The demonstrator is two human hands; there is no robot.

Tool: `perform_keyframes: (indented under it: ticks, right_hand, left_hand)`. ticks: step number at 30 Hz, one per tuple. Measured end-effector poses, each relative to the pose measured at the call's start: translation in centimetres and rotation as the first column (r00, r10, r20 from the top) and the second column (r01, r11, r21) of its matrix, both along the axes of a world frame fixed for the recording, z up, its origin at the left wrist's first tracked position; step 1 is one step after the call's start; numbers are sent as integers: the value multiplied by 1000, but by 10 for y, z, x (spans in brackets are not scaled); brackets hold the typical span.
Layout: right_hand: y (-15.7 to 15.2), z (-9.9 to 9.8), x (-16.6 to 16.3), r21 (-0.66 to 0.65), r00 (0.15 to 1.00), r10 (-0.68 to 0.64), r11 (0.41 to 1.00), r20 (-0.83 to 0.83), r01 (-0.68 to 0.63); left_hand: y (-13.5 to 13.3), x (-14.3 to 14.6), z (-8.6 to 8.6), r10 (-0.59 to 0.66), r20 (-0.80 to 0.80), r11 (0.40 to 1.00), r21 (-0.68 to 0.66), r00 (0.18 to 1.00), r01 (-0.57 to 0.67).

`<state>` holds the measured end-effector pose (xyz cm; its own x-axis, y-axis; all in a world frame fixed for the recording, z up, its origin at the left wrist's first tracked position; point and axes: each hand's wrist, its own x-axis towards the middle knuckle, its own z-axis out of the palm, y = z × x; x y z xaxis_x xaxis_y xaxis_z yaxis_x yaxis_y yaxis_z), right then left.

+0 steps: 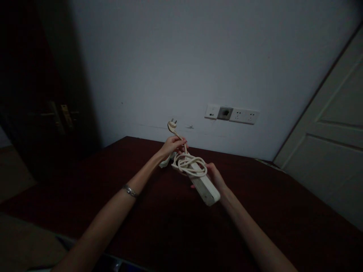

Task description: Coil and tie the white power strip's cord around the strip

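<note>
A white power strip point(202, 187) is held at a slant above the dark red tabletop, its far end pointing up and left. Its cream power cord point(190, 167) lies looped and tangled over the upper half of the strip. My right hand point(214, 174) grips the strip from the right side, with some fingers hidden beneath it. My left hand point(174, 144) pinches the cord just below the plug point(171, 125), whose prongs point upward. Behind my left hand, a pale white thing point(166, 162) rests on the table, partly hidden and too dim to name.
The dark red table point(136, 158) stands against a pale wall. Mounted low on that wall is a row of sockets point(244, 116), including a grey one point(225, 113). A white panelled door point(334, 124) is on the right, and a dark door with a handle point(66, 115) on the left.
</note>
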<state>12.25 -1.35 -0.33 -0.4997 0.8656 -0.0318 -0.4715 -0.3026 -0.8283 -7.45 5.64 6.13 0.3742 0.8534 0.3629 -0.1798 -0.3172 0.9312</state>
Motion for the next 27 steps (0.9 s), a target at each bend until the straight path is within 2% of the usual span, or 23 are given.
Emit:
perform_keyframes:
  ticks: [3,7,10,15,20,27]
  right_hand:
    - [2,-1,3,-3,1000,-6,1000,12,6]
    - [3,-1,3,9,999,-27,1000,28,26]
    - [1,-2,1,24,1000,-29,999,12,28]
    - [-1,-3,-4,47,999,7,999,-42,-5]
    - [1,-3,-4,57,999,-6,998,-31,8]
    - [10,-7,-1,48,988,-150,987,-26,151]
  left_hand:
    - [-2,-9,5,-121,-80,992,35,989,125]
    - [-6,-13,7,-340,-158,934,56,927,352]
    - [-8,-11,5,-396,-219,904,74,892,420]
    - [-12,-5,1,-365,-286,921,30,886,389]
    - [-13,3,-6,-293,-283,953,-8,913,303]
    - [-8,14,-16,-193,-221,981,-42,956,189]
